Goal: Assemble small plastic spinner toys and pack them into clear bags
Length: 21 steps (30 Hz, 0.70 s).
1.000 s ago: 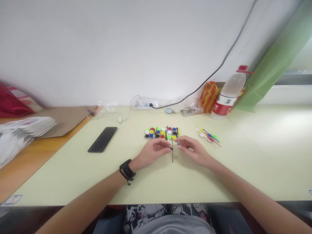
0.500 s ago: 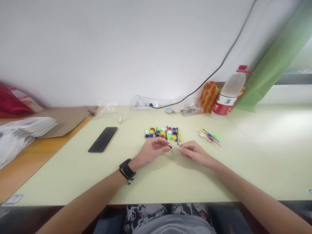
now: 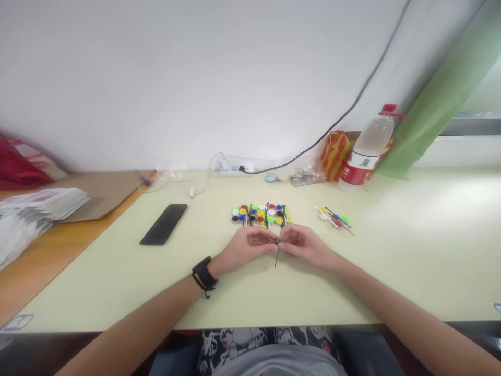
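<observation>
Closed up since half a second ago: right hand [image 3: 306,245] shifted leftward, no longer apart from left hand [image 3: 248,248] but fingertip to fingertip with it, just on the near side of the block of coloured caps [image 3: 260,214]. Pinched between them, at its top end, the thin black stick [image 3: 276,257]: thumb and forefinger of each hand shut small on it, other fingers loosely curled, nothing else held as far as can be seen. Too small to tell whether something more sits at the pinch point. Hanging down from the pinch toward the body, slightly tilted, lower end free just above the pale green table [image 3: 117,282], nearer than the caps and about in line with their right edge. Black watch [image 3: 204,275] on the left wrist, nearer and left of the caps. Black phone [image 3: 164,224] lying flat well to the left of the caps. Loose coloured sticks [image 3: 335,217] scattered a little to the right of the caps. Beyond the caps, against the wall, a white power strip [image 3: 234,167]; beyond and to the right, a striped orange bag [image 3: 335,148] and, touching it or just beside it, a water bottle [image 3: 367,151] with a red cap. Far to the left of the caps, a stack of white sheets [image 3: 35,211].
</observation>
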Tool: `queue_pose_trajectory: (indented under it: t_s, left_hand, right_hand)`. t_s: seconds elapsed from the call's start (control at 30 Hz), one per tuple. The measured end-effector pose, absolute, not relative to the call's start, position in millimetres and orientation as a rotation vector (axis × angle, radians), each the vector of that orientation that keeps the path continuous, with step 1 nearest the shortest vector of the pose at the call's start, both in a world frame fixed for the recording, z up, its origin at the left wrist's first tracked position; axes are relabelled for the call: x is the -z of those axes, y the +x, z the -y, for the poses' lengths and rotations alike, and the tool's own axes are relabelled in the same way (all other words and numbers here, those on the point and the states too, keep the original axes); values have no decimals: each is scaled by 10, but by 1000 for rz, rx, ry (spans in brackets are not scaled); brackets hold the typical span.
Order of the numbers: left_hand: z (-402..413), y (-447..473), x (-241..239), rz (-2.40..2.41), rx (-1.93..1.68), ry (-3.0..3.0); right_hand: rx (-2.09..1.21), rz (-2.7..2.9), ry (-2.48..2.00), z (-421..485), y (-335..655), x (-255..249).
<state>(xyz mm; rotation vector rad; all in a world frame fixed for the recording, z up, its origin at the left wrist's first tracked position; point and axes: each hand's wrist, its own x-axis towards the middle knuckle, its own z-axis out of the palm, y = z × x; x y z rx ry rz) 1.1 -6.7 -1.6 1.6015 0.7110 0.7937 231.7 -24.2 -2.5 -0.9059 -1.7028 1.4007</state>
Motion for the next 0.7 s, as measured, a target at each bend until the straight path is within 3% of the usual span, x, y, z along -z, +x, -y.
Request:
queue_pose_trajectory:
  t_s: [0.43,0.7]
  left_hand:
    - [31,20,-33,-805,-897,1552]
    - [53,30,-45,-802,-890,1540]
  right_hand:
    - [-1175,1675,-965,304,2352,-13]
    - [-1359,1752,-877,240,2429,4]
